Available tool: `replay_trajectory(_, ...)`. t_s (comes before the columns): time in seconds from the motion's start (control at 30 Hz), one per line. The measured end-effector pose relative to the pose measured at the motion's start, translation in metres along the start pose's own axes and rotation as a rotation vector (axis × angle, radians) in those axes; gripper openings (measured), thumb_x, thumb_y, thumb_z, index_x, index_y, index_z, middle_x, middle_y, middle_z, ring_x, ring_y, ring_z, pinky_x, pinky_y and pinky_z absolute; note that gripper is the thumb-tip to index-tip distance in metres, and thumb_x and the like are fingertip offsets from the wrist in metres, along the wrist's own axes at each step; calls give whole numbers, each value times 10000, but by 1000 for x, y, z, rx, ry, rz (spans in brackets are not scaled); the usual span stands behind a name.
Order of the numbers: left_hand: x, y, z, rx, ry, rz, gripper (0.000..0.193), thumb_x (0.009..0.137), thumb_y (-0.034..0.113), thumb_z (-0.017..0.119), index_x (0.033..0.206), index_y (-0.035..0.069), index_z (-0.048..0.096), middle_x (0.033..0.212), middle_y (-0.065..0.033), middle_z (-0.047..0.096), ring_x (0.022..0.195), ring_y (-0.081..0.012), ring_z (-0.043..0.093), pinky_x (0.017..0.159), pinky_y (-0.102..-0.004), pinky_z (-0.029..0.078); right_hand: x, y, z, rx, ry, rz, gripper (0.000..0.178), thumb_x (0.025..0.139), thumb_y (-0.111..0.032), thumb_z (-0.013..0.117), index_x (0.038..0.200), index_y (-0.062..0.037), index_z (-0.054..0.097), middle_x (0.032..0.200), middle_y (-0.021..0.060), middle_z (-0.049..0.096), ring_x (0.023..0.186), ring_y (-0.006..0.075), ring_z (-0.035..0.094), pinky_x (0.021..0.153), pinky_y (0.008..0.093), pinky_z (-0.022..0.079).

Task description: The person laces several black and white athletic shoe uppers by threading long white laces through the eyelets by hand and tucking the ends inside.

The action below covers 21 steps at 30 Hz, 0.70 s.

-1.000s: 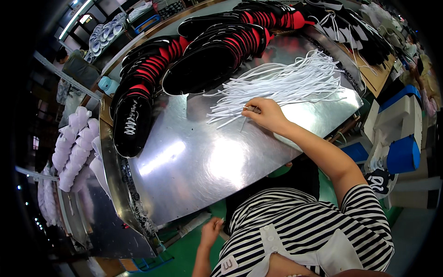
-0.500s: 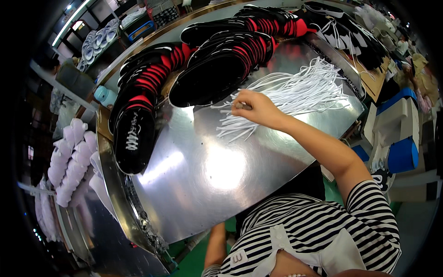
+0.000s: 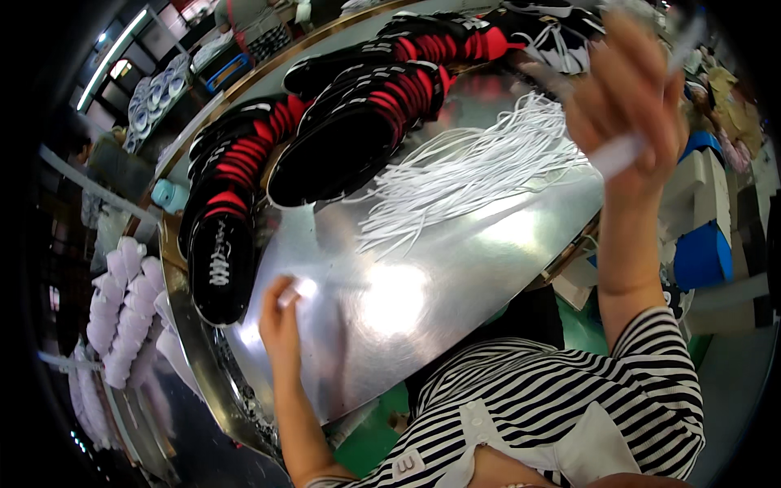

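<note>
Curling fingers, right hand (image 3: pixel 630 110): closed in a loose fist around a blurred white strip (image 3: pixel 620 154), which juts out below the fingers; too smeared to tell its kind
Right forearm: upright, the hand high in the view at the right side of the table, to the right of the laces and apart from them
Left hand (image 3: pixel 281 321): over the near left part of the table, thumb and forefinger bent toward each other beside a bright glare; I cannot tell whether they pinch anything
White laces (image 3: pixel 480 179): a loose, fanned bundle lying on the table between the two hands, farther back than the left one, strands running toward the upper right
Metal table (image 3: pixel 472 256): shiny, tilted in the view, with patches of reflected light
Black and red shoes (image 3: pixel 358 146): packed in overlapping rows along the table's far and left sides, the nearest one at left showing white lacing
Black shoes with white laces (image 3: pixel 557 45): at upper right, partly behind the right hand
Pale stacked pieces (image 3: pixel 122 305): left of the table
Light blue container (image 3: pixel 169 196): just beyond the left row
Blue bin (image 3: pixel 703 256): at right, beyond the forearm
</note>
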<state>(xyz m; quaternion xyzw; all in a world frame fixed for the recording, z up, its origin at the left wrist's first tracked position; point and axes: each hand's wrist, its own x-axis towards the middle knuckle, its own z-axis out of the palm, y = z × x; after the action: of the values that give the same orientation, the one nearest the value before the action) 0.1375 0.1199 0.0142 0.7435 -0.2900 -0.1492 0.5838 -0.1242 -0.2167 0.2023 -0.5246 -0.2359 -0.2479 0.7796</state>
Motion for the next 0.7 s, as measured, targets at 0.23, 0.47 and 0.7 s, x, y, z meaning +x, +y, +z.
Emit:
replay_trajectory(0.23, 181, -57, 52, 19, 445, 119, 573, 876, 177, 732, 1361, 18, 472, 1316, -146, 547, 1129, -224, 551, 987, -342, 426, -201, -24, -27, -284, 610, 437, 117, 938, -129, 612, 904, -33, 555, 609, 18, 561, 421, -4, 389, 387, 165, 266)
replay_trajectory(0.47, 182, -25, 46, 502, 433, 320, 264, 943, 163, 605, 1170, 30, 629, 1020, -141, 710, 936, -269, 665, 855, -348, 488, -156, 188, -45, -666, 126, 574, 212, 934, -234, 610, 986, -28, 606, 903, 35, 666, 656, 89, 549, 537, 264, 440)
replay_trajectory(0.7, 40, 119, 39, 528, 520, 765, 248, 928, 37, 585, 1163, -41, 605, 1109, -133, 625, 1045, -232, 572, 976, -342, 416, -80, 238, -76, -479, 517, 567, 144, 913, -194, 622, 936, -54, 597, 782, 30, 622, 534, 86, 489, 476, 259, 404)
